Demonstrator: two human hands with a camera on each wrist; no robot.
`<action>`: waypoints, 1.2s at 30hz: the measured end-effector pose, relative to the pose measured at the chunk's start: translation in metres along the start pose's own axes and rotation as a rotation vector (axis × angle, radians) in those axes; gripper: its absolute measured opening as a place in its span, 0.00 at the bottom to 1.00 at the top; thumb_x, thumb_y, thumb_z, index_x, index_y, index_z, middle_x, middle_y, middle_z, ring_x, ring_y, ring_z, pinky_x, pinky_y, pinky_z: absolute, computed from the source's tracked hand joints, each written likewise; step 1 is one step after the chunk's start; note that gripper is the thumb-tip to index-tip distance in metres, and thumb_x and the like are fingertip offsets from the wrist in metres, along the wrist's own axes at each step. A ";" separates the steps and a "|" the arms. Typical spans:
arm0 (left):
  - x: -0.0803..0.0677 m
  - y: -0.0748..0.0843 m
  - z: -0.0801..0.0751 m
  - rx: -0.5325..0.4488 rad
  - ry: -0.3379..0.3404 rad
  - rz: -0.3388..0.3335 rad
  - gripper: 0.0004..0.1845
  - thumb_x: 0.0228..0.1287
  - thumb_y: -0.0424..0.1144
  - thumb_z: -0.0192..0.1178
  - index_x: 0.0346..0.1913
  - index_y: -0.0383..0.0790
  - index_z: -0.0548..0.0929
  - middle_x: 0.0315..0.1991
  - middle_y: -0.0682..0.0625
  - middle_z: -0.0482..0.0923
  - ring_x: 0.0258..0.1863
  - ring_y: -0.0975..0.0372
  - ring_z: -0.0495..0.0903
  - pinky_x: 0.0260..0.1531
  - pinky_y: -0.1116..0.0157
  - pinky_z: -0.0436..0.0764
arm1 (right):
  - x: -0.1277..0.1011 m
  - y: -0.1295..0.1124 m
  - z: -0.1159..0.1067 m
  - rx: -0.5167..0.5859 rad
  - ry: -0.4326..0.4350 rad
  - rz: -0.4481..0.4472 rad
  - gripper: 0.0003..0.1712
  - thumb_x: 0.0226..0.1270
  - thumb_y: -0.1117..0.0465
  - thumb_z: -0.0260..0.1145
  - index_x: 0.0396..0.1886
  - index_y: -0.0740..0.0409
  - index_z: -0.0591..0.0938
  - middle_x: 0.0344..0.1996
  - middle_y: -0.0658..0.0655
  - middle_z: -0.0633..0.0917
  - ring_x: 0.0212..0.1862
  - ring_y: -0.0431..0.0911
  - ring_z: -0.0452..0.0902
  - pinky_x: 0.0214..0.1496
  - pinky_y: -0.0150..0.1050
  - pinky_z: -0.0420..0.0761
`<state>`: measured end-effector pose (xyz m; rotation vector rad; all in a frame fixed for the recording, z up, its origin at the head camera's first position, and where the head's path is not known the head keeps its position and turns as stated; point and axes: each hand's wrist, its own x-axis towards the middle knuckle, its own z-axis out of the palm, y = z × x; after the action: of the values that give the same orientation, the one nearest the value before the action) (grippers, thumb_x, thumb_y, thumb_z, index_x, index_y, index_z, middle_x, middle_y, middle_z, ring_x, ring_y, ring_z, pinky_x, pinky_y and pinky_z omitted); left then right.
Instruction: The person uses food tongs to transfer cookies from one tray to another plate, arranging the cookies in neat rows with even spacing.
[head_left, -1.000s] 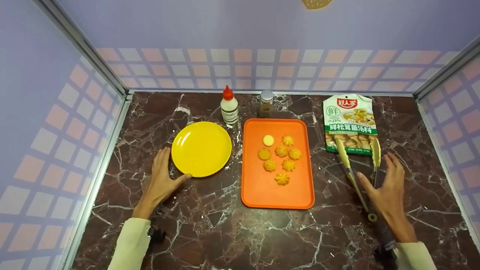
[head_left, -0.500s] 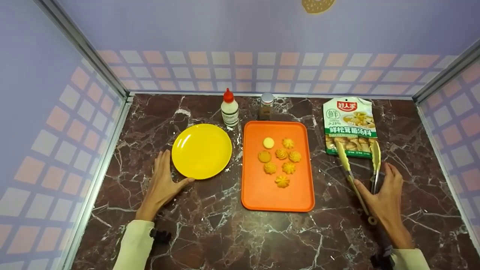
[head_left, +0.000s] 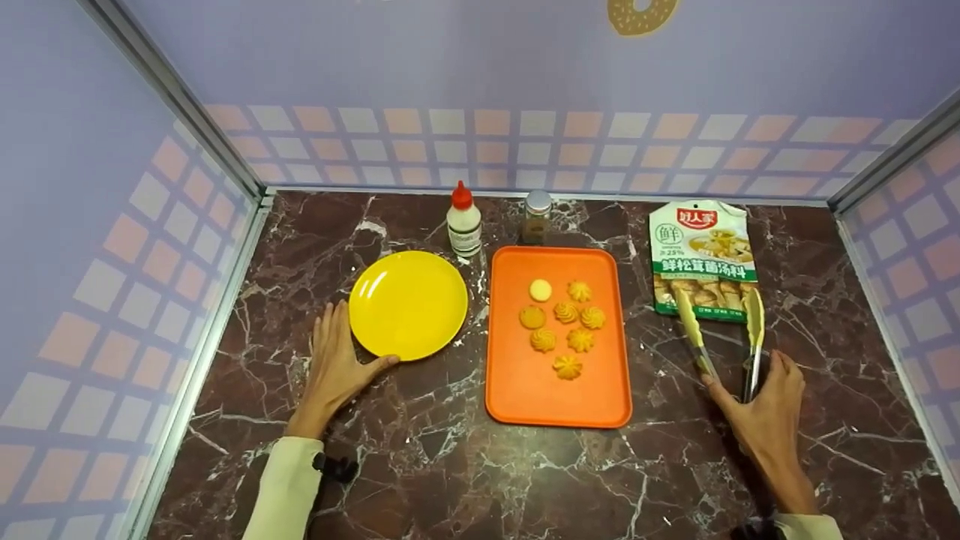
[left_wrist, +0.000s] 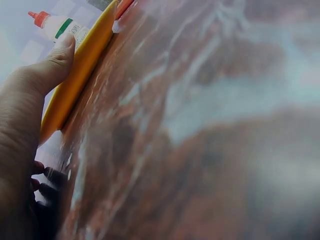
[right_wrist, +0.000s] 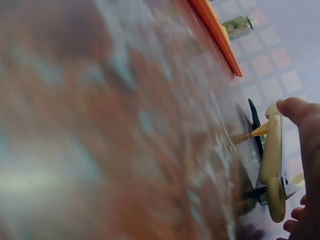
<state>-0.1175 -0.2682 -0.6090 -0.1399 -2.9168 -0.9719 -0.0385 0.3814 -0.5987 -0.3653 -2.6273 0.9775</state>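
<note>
A yellow plate (head_left: 409, 305) lies left of centre on the marbled table. My left hand (head_left: 335, 375) is at its lower left rim, fingers stretched along the edge. In the left wrist view the thumb (left_wrist: 62, 52) lies against the plate's rim. On the right, metal tongs with pale yellow tips (head_left: 691, 322) stand spread, their tips over the bottom of a green and white food packet (head_left: 701, 259). My right hand (head_left: 765, 405) straddles the tongs, thumb at the left arm and loosely extended fingers beside the right. It hides the handle end in the head view.
Between the hands lies an orange tray (head_left: 559, 405) with several small cookies (head_left: 567, 367). Behind stand a red-capped squeeze bottle (head_left: 464, 225) and a small silver-lidded jar (head_left: 536, 217). Patterned panels (head_left: 517, 142) wall in the table at the back and both sides.
My right hand has slid back along the tongs toward me, its thumb shifting to the left arm. The left hand keeps its place at the plate. The head view has shifted slightly.
</note>
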 end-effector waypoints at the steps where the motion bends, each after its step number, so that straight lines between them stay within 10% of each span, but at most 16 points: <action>1: 0.000 0.000 0.001 -0.002 0.001 -0.002 0.77 0.56 0.69 0.79 0.89 0.27 0.44 0.89 0.29 0.43 0.89 0.38 0.38 0.86 0.37 0.35 | -0.001 0.001 0.000 0.004 0.002 0.008 0.64 0.60 0.51 0.84 0.82 0.81 0.59 0.77 0.84 0.61 0.77 0.78 0.56 0.81 0.75 0.57; 36: -0.001 0.004 0.002 0.022 -0.019 -0.030 0.77 0.57 0.70 0.78 0.89 0.28 0.41 0.90 0.31 0.40 0.90 0.41 0.35 0.86 0.43 0.29 | -0.010 -0.003 0.016 0.013 0.146 -0.006 0.52 0.53 0.56 0.86 0.66 0.85 0.72 0.69 0.82 0.71 0.70 0.75 0.64 0.72 0.71 0.65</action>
<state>-0.1159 -0.2639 -0.6087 -0.1054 -2.9543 -0.9475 -0.0356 0.3663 -0.6105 -0.4094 -2.4881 0.9287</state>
